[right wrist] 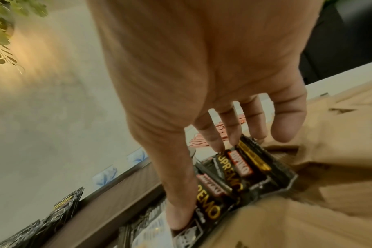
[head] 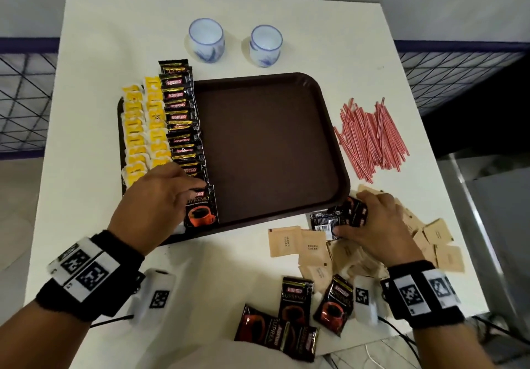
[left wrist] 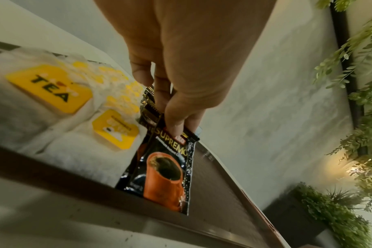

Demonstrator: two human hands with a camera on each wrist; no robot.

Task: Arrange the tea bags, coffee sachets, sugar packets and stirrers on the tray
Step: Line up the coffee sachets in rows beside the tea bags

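Left hand (head: 155, 199) pinches the top edge of a coffee sachet (head: 201, 209) at the tray's (head: 272, 144) near edge, ending the black row just ahead of its fingers. Right hand (head: 375, 222) grips a small stack of sachets (head: 338, 218) on the white worktop (head: 100, 38), sugar packets (head: 438, 236) beneath and beside it, stirrers (head: 370, 139) further ahead.

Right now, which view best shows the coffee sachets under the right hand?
The right wrist view: the coffee sachets fill the frame, the right hand gripping them with thumb and fingers. The head view shows them small and half covered. The left wrist view misses them.
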